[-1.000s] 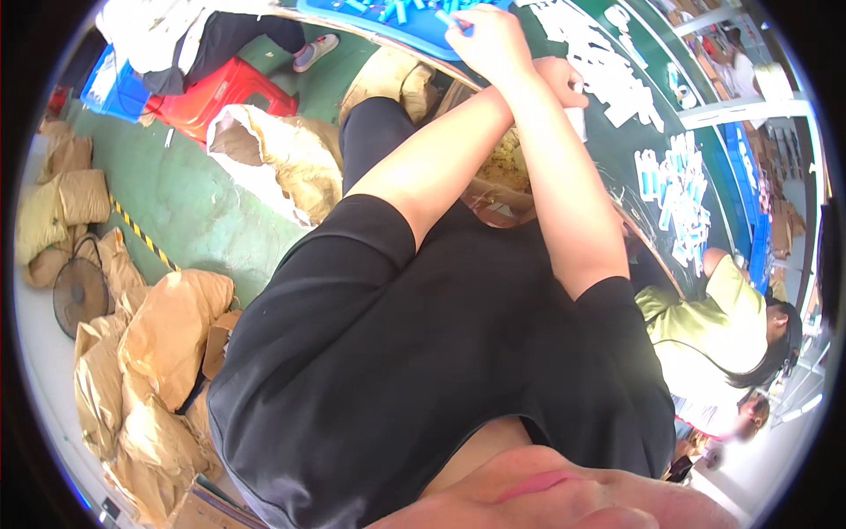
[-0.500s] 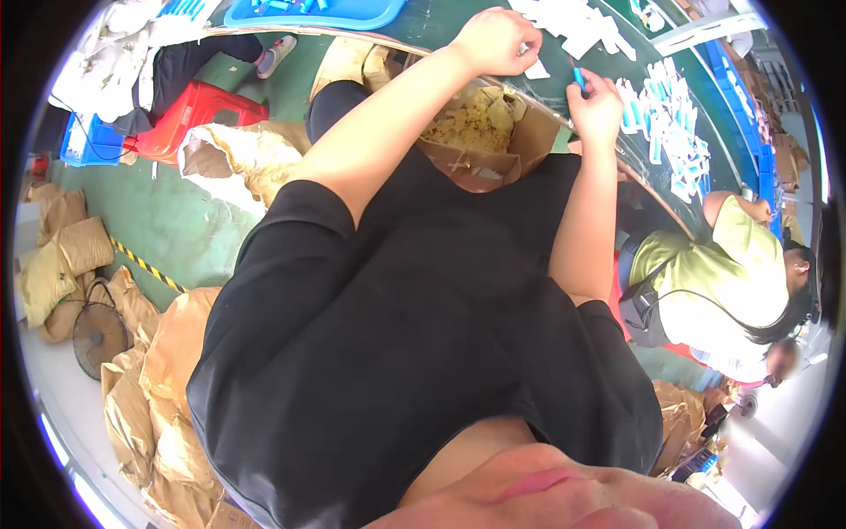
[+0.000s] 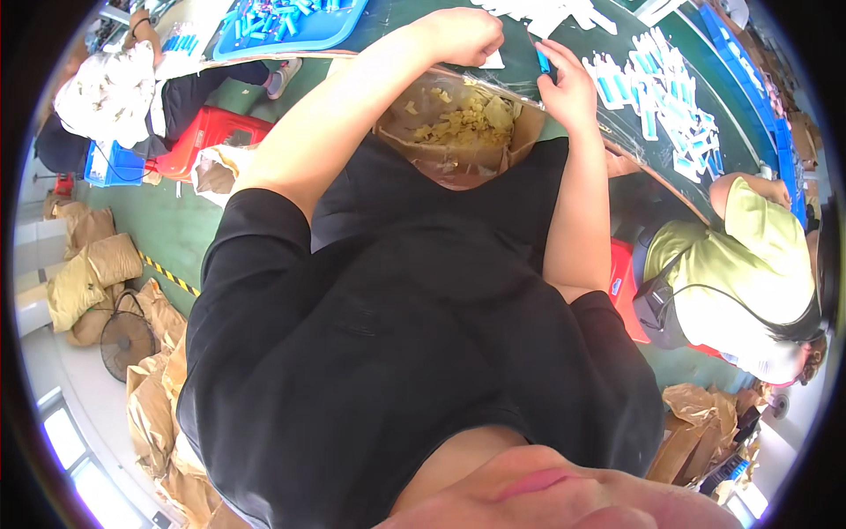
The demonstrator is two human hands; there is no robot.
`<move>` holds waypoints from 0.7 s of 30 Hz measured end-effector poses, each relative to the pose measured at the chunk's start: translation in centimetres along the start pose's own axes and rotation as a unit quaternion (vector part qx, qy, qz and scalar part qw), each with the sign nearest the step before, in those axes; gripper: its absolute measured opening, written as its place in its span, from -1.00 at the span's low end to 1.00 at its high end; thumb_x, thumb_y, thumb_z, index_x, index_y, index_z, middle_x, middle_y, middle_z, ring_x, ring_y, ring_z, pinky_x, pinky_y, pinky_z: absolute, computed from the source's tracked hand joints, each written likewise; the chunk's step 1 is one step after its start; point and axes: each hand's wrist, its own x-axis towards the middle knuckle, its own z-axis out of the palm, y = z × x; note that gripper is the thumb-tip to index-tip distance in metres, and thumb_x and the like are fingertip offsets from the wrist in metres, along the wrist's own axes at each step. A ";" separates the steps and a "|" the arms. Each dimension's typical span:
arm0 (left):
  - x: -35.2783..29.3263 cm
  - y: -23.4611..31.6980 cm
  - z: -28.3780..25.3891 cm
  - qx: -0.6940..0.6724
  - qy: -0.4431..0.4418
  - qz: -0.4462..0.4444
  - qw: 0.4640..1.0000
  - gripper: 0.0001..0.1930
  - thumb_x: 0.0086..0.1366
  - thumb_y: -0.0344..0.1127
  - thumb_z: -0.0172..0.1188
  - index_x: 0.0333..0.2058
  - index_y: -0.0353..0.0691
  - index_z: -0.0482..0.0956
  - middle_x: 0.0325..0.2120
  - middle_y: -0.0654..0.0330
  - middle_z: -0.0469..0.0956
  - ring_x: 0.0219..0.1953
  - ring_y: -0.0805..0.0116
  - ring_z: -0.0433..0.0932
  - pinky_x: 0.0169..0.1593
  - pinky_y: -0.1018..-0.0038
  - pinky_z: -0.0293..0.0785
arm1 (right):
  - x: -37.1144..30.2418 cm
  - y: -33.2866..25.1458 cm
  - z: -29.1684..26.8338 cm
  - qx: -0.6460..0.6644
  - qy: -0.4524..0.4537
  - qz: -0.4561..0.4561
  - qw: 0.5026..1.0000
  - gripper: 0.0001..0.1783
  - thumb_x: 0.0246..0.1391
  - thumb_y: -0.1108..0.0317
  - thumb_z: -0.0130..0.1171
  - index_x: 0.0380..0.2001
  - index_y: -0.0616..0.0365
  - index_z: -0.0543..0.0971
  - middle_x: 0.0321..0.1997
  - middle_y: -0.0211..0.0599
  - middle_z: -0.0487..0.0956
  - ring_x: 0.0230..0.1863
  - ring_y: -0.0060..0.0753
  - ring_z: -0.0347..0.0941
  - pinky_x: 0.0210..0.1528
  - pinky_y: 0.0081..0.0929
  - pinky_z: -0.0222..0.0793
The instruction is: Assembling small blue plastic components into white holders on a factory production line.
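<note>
A green table extends beneath my grip. Nearer my body: an open box. Left of my left hand: a blue tray. My left fingers curl at a white slip; hold indeterminable. My right hand pinches a blue tube between thumb and fingers.

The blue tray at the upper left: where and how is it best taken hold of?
Probably grip the raised rim of the blue tray at its near right corner, coming from the right with the left hand. That corner is bare and faces this hand, while loose blue pieces lie further in. Better keep it level.
</note>
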 end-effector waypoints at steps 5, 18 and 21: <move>1.1 0.5 -0.6 0.098 -0.030 0.083 0.991 -0.87 0.12 -0.34 0.28 -0.49 -0.24 0.73 -0.39 -0.06 0.69 -0.29 -0.12 0.70 -0.15 0.07 0.62 | 0.0 0.0 0.3 -0.012 0.003 -0.013 1.000 -0.44 0.01 0.39 0.20 0.15 -0.12 0.70 0.31 -0.38 0.62 0.21 -0.09 0.62 0.27 -0.24 0.51; -0.9 -2.8 0.9 -0.052 0.085 0.121 0.988 -0.87 0.23 -0.37 0.21 -0.31 -0.31 0.61 -0.33 -0.07 0.62 -0.14 -0.13 0.65 -0.01 0.07 0.56 | -0.2 -0.4 0.3 0.061 -0.019 0.027 0.998 -0.55 0.06 0.34 0.50 0.07 -0.09 0.75 0.10 -0.55 0.71 -0.34 -0.50 0.52 -0.13 -0.49 0.49; -1.9 -2.9 1.5 -0.212 0.158 0.022 0.964 -0.91 0.32 -0.42 0.13 -0.32 -0.33 0.52 -0.35 -0.07 0.63 -0.23 -0.09 0.64 -0.07 0.16 0.56 | 1.4 -0.1 1.2 0.170 -0.015 0.091 0.981 -0.58 0.15 0.47 0.47 0.11 0.11 0.72 0.09 -0.54 0.69 -0.42 -0.72 0.43 -0.30 -0.70 0.36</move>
